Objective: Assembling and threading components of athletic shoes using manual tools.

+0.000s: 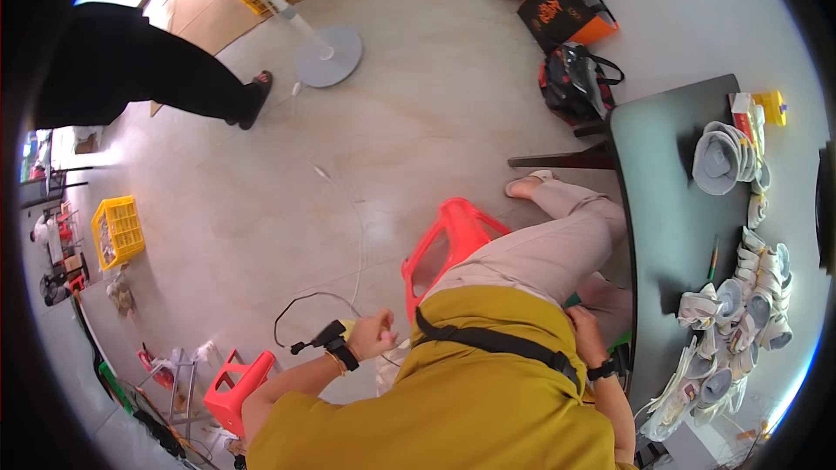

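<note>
My left hand [373, 337] hangs over the floor beside my mustard shirt, its fingers curled. Whether anything small is inside them is hidden. A black device with a cable [329, 336] is strapped at that wrist. My right hand [588, 335] rests against my other side, by my trouser leg, with its fingers partly hidden; a black band is on that wrist. A red plastic stool [457, 231] stands in front of my shirt, close to my leg. To the right is a dark-topped table [662, 200] bearing several white-and-grey shoe-like pieces [731, 305] and a stack of rounded grey-white pieces [718, 159].
Another red stool [235, 392] is at lower left. A white cable [359, 248] crosses the floor toward a fan base [329, 57]. Yellow crates [117, 231] stand left and far. Bags [566, 4] line the right wall. A person in black trousers [148, 70] stands at far left.
</note>
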The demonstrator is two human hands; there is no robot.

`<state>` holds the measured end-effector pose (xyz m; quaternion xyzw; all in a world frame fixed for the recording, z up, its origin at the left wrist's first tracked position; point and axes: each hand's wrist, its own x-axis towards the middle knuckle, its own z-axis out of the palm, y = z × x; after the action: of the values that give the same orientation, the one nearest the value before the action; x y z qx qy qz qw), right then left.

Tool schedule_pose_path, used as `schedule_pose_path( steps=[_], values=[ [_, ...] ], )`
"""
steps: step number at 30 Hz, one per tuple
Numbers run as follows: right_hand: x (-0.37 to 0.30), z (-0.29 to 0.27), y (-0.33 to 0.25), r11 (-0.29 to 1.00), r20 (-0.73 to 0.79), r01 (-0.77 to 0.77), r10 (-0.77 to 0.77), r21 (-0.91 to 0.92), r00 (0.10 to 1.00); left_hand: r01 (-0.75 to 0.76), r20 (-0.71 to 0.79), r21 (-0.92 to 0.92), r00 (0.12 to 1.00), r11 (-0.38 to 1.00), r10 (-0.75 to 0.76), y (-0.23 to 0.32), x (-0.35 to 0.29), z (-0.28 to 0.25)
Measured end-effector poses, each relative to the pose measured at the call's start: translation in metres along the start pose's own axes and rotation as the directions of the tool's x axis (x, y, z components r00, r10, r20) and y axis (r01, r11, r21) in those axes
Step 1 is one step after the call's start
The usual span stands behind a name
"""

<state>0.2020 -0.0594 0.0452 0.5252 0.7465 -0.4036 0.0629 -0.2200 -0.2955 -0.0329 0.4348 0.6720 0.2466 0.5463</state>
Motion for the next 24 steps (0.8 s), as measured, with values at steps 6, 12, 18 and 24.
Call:
schedule_pose_path(
  steps=[6,12,18,24],
  values=[
    [0.016,-0.015,-0.036,0.992,-0.130,-0.029,0.045,0.125,0.991,-0.224,-0.212,0.003,0.952,0.975,0.220,0.051,0.157,-0.039],
    [0.010,-0.021,-0.066,0.959,-0.233,0.000,0.069,0.283,0.970,-0.408,0.027,0.036,0.913,0.912,0.407,0.137,0.273,-0.014],
    [0.002,-0.028,-0.102,0.961,-0.300,0.143,-0.068,0.236,0.952,-0.491,0.063,-0.067,0.867,0.869,0.494,0.156,0.310,0.035],
    [-0.004,-0.077,-0.150,0.940,-0.291,0.308,-0.256,0.148,0.922,-0.453,-0.048,-0.239,0.889,0.859,0.456,0.208,0.264,0.005]
  ],
)
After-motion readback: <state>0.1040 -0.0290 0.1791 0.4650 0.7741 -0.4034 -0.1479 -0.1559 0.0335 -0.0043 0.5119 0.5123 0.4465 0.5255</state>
